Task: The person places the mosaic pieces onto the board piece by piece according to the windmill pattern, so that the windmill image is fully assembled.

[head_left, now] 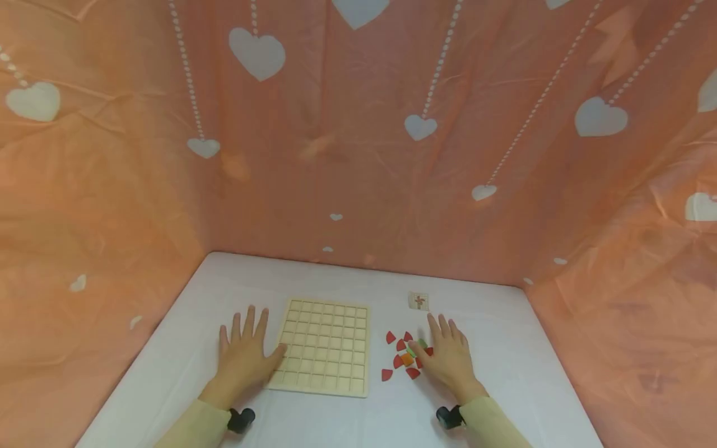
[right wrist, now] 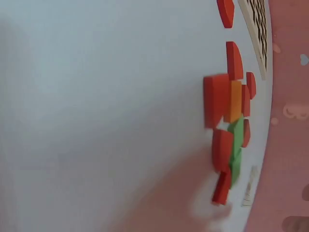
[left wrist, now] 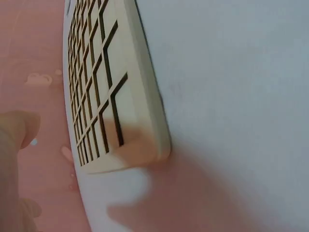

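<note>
A pale wooden grid board [head_left: 323, 347] with rows of square recesses lies flat on the white table. My left hand [head_left: 244, 358] is spread at its left side, fingers straight, the thumb overlapping the board's left edge in the head view. To the right of the board sits a loose cluster of small blocks: several red quarter-round pieces [head_left: 387, 374], an orange block [head_left: 407, 359] and green pieces [right wrist: 236, 130]. My right hand [head_left: 450, 361] is spread over the right side of that cluster, fingers straight, covering part of it. Neither hand grips anything.
A small square card [head_left: 418, 301] with a reddish pattern lies behind the blocks. The white table [head_left: 313, 426] is enclosed at the back and sides by an orange-pink cloth [head_left: 358, 186] printed with hearts. A black wrist camera [head_left: 241, 420] is strapped to each wrist.
</note>
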`<state>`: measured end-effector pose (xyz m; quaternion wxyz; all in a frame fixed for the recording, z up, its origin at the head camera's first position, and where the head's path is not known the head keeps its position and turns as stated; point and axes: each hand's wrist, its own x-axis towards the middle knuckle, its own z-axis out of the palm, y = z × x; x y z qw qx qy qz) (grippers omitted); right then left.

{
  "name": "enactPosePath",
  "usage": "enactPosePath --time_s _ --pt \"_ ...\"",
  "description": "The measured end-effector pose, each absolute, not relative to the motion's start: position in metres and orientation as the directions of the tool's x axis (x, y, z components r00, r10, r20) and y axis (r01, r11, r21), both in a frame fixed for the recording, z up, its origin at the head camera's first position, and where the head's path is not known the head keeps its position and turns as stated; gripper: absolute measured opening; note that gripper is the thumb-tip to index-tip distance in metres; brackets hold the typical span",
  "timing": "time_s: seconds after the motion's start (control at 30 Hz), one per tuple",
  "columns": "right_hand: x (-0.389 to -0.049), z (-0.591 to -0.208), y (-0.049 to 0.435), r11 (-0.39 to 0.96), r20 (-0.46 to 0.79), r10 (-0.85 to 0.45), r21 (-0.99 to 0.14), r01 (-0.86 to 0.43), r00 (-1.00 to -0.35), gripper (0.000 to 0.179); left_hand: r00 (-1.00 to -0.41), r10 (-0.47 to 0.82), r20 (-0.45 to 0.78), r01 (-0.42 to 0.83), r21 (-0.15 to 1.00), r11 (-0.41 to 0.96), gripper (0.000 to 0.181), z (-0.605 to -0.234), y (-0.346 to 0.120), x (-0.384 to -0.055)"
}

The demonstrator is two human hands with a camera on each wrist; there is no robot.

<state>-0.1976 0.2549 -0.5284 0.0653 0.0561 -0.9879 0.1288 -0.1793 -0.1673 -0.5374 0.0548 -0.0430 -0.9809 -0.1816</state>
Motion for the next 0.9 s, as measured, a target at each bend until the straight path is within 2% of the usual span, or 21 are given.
enactPosePath --time_s 0.1,0.3,0.4,0.6,0.9 --pt "-0.201 -0.534 0.252 0.938 0.11 -0.063 -0.334 -0.097 -0.992 0.087 -0.993 0.058 0.101 0.093 0.391 0.916 0.091 -0.544 -0.164 -0.18" --pt "-0.211 -0.543 0.248 0.79 0.021 0.04 -0.613 0.018 -0.999 0.08 -0.995 0.09 -0.03 0.064 0.486 0.871 0.09 -0.554 -0.156 -0.185" --pt "-0.215 -0.547 0.246 0.723 -0.021 0.063 -0.688 0.06 -0.998 0.079 -0.992 0.097 -0.08 0.04 0.535 0.844 0.091 -0.556 -0.152 -0.187" --pt "-0.22 -0.553 0.245 0.695 -0.039 0.071 -0.715 0.078 -0.997 0.063 -0.984 0.114 -0.136 0.023 0.539 0.842 0.092 -0.561 -0.148 -0.192" --pt "-0.226 -0.556 0.242 0.751 -0.004 0.052 -0.659 0.042 -0.999 0.03 -0.974 0.17 -0.153 0.067 0.516 0.854 0.096 -0.55 -0.152 -0.19"
